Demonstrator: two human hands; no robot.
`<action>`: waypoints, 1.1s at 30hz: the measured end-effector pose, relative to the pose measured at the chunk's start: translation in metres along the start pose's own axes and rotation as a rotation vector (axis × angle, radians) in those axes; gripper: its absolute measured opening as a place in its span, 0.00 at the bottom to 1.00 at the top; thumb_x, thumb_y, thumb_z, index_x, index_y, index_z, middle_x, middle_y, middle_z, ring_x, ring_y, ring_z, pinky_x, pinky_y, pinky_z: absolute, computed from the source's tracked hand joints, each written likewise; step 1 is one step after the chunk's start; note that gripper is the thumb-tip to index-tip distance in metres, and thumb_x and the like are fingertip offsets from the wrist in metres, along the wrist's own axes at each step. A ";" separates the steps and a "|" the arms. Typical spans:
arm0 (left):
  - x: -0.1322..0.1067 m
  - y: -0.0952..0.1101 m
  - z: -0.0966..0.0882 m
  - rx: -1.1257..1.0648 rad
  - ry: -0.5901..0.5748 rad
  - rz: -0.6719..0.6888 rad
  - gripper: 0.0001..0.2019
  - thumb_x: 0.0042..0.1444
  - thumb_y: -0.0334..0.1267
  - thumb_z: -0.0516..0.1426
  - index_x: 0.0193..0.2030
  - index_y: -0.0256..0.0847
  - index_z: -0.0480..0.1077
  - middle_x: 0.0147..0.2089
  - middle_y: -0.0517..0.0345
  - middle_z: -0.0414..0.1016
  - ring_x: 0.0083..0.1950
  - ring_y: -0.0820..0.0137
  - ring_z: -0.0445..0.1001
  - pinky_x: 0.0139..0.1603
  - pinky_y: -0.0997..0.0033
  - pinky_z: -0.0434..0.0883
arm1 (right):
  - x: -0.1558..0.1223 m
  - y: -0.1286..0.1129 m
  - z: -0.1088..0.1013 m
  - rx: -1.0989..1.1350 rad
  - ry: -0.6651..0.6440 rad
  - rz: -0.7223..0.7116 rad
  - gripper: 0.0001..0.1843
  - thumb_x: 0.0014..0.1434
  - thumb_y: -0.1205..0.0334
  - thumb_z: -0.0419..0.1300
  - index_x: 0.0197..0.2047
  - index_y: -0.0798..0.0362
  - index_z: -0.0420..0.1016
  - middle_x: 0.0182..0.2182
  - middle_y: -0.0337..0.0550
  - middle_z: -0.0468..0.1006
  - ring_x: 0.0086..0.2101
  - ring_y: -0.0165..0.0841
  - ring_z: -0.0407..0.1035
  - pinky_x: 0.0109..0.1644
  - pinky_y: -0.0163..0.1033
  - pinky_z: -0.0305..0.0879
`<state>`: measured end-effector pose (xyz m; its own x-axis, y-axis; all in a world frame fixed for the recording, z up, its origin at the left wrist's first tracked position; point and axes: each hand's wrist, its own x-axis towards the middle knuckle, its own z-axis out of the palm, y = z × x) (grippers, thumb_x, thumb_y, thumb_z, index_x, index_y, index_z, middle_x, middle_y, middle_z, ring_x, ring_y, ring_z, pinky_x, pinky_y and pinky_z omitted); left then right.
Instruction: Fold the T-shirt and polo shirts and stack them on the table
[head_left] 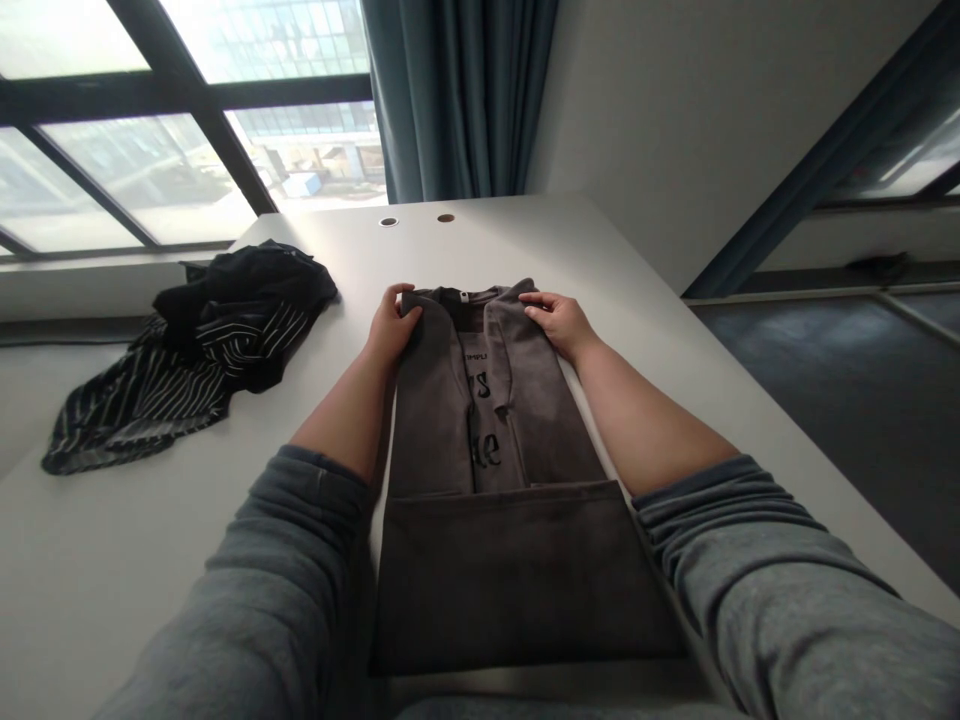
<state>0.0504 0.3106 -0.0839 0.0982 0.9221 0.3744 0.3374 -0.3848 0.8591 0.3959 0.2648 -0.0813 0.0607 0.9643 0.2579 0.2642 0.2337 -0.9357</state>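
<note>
A dark grey-brown shirt [517,580] with black lettering on its front lies on the white table. Both its sides are folded inward over the lettering, and its near end is folded up into a wide band. My left hand [394,325] pinches the far left corner, by the shoulder. At the far right corner, my right hand [561,322] grips the cloth between thumb and fingers. Between the hands, the neckline shows a small white tag [464,297].
On the left of the white table [600,260] lies a crumpled heap of black and white-striped clothing [217,340]. Two round cable holes are near the far edge. Beyond are a window [300,150] and a blue-grey curtain [461,100]; dark floor lies to the right.
</note>
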 end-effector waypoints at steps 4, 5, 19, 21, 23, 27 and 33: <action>-0.007 0.019 -0.010 -0.067 0.001 0.013 0.22 0.59 0.33 0.61 0.60 0.47 0.67 0.42 0.59 0.79 0.38 0.70 0.79 0.43 0.67 0.79 | -0.008 -0.012 -0.004 0.023 0.070 -0.107 0.22 0.59 0.51 0.69 0.54 0.51 0.84 0.42 0.44 0.85 0.43 0.39 0.78 0.52 0.50 0.78; -0.009 0.025 -0.014 -0.075 0.008 0.029 0.21 0.59 0.33 0.61 0.59 0.46 0.66 0.42 0.59 0.79 0.39 0.70 0.80 0.43 0.67 0.80 | -0.009 -0.016 -0.005 0.016 0.096 -0.134 0.20 0.59 0.52 0.69 0.52 0.50 0.84 0.41 0.43 0.84 0.43 0.39 0.78 0.52 0.49 0.78; -0.066 0.077 -0.055 -0.124 -0.073 0.166 0.34 0.54 0.34 0.66 0.68 0.46 0.66 0.44 0.57 0.79 0.43 0.67 0.80 0.51 0.61 0.79 | -0.056 -0.060 -0.025 0.084 0.077 -0.223 0.44 0.59 0.57 0.72 0.73 0.39 0.58 0.48 0.41 0.81 0.47 0.37 0.78 0.56 0.48 0.78; -0.076 0.085 -0.060 -0.082 -0.096 0.179 0.32 0.53 0.35 0.67 0.66 0.45 0.69 0.44 0.57 0.79 0.44 0.67 0.80 0.53 0.59 0.78 | -0.066 -0.066 -0.029 0.078 0.045 -0.217 0.46 0.58 0.55 0.73 0.74 0.41 0.59 0.48 0.42 0.82 0.46 0.38 0.78 0.56 0.48 0.78; -0.086 0.094 -0.066 -0.011 -0.120 0.189 0.29 0.53 0.37 0.67 0.64 0.44 0.72 0.45 0.56 0.80 0.45 0.66 0.80 0.55 0.58 0.77 | -0.077 -0.073 -0.032 0.062 0.011 -0.214 0.44 0.57 0.54 0.74 0.73 0.45 0.63 0.48 0.43 0.82 0.46 0.38 0.78 0.57 0.49 0.78; -0.107 0.112 -0.074 0.196 -0.151 0.227 0.17 0.56 0.38 0.65 0.53 0.43 0.78 0.45 0.56 0.81 0.46 0.64 0.79 0.53 0.59 0.76 | -0.102 -0.090 -0.035 -0.045 -0.036 -0.234 0.29 0.55 0.54 0.75 0.59 0.49 0.80 0.48 0.45 0.84 0.46 0.40 0.78 0.59 0.50 0.76; -0.131 0.114 -0.077 0.401 -0.351 0.340 0.05 0.60 0.36 0.59 0.42 0.44 0.75 0.44 0.55 0.79 0.44 0.65 0.76 0.46 0.65 0.74 | -0.129 -0.095 -0.043 -0.244 -0.213 -0.328 0.09 0.60 0.51 0.69 0.35 0.48 0.82 0.35 0.42 0.80 0.37 0.37 0.74 0.47 0.43 0.74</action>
<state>0.0043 0.1426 -0.0085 0.5397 0.7361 0.4084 0.5516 -0.6757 0.4890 0.4046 0.1129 -0.0152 -0.2566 0.8543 0.4521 0.4567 0.5194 -0.7223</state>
